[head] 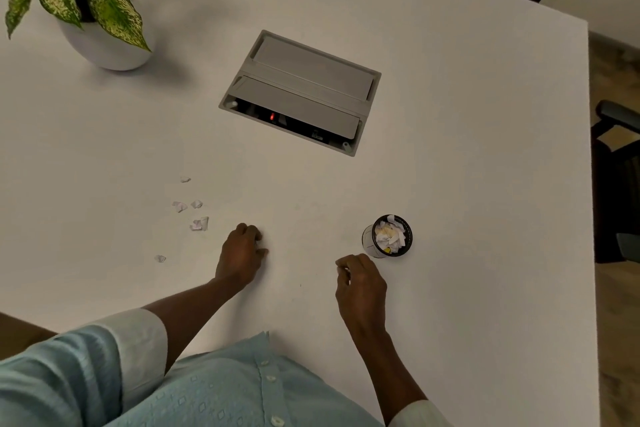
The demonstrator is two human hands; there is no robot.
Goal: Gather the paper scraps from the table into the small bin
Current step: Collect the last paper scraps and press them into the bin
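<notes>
White tabletop (450, 114): paper scraps (199, 224) just left of curled left hand (242, 258); small bin (389, 236) beside right hand (360, 282), pinched on a white bit, seemingly.

Head view — steeply down onto table (450, 114)

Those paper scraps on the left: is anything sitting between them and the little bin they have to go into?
Only the person's own left hand, resting on the table between the scraps and the small bin. No other object lies on that stretch. The cable box and the plant pot sit farther back, clear of the path.
</notes>
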